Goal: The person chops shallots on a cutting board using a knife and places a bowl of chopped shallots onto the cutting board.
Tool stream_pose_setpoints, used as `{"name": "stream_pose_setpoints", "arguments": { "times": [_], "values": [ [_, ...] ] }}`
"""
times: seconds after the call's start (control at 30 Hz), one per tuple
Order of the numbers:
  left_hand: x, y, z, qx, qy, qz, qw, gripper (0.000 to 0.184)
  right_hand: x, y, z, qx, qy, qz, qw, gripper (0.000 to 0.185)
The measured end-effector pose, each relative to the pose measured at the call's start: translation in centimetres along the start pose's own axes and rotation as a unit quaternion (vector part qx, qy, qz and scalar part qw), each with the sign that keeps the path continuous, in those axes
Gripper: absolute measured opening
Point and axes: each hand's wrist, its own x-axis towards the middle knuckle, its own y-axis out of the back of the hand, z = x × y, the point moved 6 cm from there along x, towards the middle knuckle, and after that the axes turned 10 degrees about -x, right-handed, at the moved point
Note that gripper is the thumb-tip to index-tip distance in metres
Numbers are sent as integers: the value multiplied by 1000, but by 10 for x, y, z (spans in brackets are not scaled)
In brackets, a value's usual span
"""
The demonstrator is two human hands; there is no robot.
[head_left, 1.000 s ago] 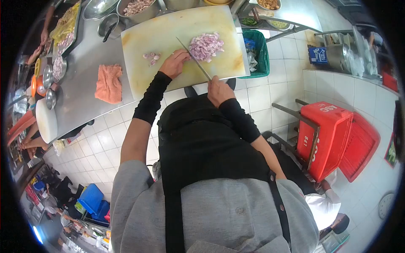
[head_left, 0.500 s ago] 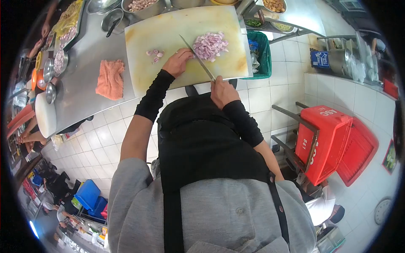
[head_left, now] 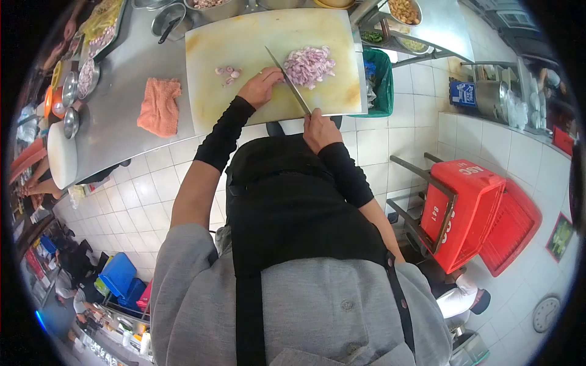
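My right hand (head_left: pixel 320 131) is closed round the handle of a kitchen knife (head_left: pixel 288 81), its blade slanting away to the upper left over a white cutting board (head_left: pixel 244 36). Beside the blade, my left hand (head_left: pixel 259 89) has its fingers bent and pressed together on a small shallot, which they mostly hide. To the right of the knife lies a heap of sliced shallots (head_left: pixel 310 67). Several whole peeled shallots (head_left: pixel 229 74) rest on the board left of my left hand.
An orange cloth (head_left: pixel 160 107) lies on the steel table (head_left: pixel 128 91) left of the board. Metal bowls (head_left: pixel 169 21) line the back. A green bin (head_left: pixel 382 85) stands by the board's right edge; a red crate (head_left: pixel 458 210) is farther right. Other people are at the far left and lower right.
The view has shifted slightly, so the board and table sit a little to the right. Both hands keep about the same place at the knife; the blade has moved only slightly.
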Motion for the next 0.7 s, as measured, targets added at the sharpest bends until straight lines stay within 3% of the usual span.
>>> {"name": "stream_pose_setpoints", "arguments": {
  "times": [0.7],
  "values": [
    [-5,-3,-2,10,21,-13,1000,31,-4,-4,1,11,13,8,1000,30]
  ]
}}
